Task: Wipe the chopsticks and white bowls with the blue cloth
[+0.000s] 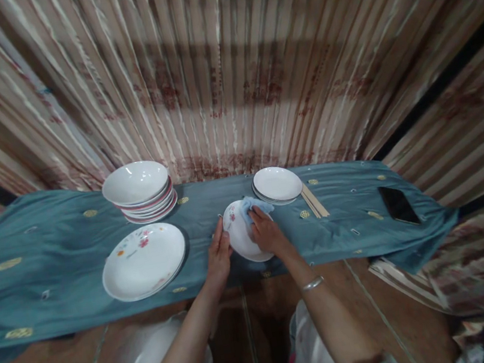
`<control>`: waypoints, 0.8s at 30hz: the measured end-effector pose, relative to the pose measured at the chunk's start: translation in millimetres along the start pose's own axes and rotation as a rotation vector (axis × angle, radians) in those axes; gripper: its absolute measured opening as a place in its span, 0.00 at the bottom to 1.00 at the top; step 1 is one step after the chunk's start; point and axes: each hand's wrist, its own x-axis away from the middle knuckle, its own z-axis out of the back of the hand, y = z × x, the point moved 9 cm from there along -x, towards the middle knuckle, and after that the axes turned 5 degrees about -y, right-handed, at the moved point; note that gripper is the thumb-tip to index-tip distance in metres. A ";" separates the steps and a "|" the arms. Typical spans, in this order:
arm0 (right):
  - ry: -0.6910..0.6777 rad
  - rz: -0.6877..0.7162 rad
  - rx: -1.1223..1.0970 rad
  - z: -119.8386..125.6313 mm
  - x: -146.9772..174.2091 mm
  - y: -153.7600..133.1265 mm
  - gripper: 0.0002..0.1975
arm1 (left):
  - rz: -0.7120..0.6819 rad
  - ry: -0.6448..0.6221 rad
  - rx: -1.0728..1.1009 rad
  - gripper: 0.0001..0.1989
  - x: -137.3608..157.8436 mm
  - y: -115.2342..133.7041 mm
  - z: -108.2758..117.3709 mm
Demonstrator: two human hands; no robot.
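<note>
A small white plate with a red floral print is held up near the table's front edge. My left hand grips its left rim, thumb along the edge and the other fingers partly hidden. On the plate's upper right, my right hand presses a light blue cloth against the surface. Behind it stands a short stack of small white plates, with several wooden chopsticks lying at its right side.
Large oval floral plates lie stacked at the left front. Behind them rises a pile of white bowls and red-rimmed dishes. A black phone rests at the right on the teal tablecloth. A pleated curtain hangs behind the table.
</note>
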 end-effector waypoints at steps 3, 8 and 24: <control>-0.054 -0.007 0.138 5.7 8.6 -0.6 0.22 | 0.001 0.003 0.007 0.32 -0.2 -0.1 -0.4; -0.179 -0.075 0.212 13.4 26.1 4.0 0.16 | 0.000 0.012 0.018 0.33 1.5 2.0 -0.8; -0.253 -0.023 -0.237 23.2 49.3 -33.0 0.09 | -0.009 0.002 -0.025 0.35 5.5 7.1 -3.4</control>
